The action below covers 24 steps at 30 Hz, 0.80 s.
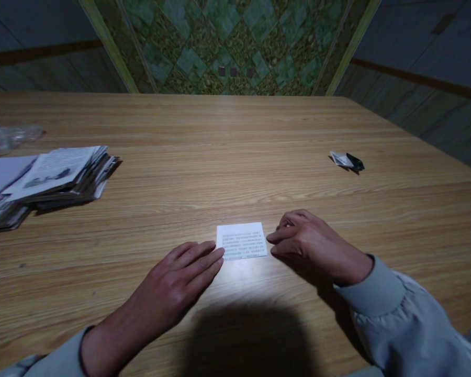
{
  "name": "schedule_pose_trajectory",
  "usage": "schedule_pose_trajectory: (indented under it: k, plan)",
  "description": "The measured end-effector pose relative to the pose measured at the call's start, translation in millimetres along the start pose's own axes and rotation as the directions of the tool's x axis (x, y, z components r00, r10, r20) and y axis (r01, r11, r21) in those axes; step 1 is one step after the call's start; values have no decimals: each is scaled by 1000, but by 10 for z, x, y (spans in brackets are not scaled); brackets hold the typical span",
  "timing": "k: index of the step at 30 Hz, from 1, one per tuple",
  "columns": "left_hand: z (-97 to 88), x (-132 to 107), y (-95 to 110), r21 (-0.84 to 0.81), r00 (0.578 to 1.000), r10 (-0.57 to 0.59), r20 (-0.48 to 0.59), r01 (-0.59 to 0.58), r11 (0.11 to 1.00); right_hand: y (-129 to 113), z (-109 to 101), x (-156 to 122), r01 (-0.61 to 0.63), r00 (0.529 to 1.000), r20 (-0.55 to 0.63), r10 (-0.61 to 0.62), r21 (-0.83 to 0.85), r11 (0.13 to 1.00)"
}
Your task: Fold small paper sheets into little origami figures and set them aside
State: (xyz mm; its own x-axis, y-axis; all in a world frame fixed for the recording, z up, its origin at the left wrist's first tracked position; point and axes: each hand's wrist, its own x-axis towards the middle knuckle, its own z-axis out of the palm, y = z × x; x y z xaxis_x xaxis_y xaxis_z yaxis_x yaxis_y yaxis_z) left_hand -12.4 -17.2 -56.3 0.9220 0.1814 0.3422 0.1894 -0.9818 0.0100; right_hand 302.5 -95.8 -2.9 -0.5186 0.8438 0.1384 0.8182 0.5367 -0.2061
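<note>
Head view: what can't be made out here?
All in the head view:
White paper: print too small and blurred to read.
Right hand: palm hidden by the hand's back.
Paper stack: cut off by the left edge.
Clear plastic: cut off by the left edge.

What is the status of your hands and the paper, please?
Left hand open at near left corner of paper; right hand open, just off its right edge. Paper flat on table. Pile of papers well off to the left.

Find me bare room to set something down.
Bare tabletop lies between the paper stack and small folded pieces, and between those pieces and the right hand. It's crowded around the printed slip and left hand, and far left at the stack.
</note>
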Motion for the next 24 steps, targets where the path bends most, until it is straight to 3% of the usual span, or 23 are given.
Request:
schedule_pose_trajectory:
  k: [5,8,15,24]
  plan:
    - [11,139,15,-24,993,47,-106,-50,998,-130,113,104,35,996,-79,-38,-39,999]
    - [28,248,51,-48,996,6,-91,-11,999,-221,190,179,-22,992,-129,10,-89,996]
    - [47,461,82,-75,994,-108,-5,107,991,-237,396,285,65,989,-122,-86,-167,984]
    - [92,459,98,-44,981,-135,-142,130,991,-273,480,303,35,978,-192,-82,-237,971]
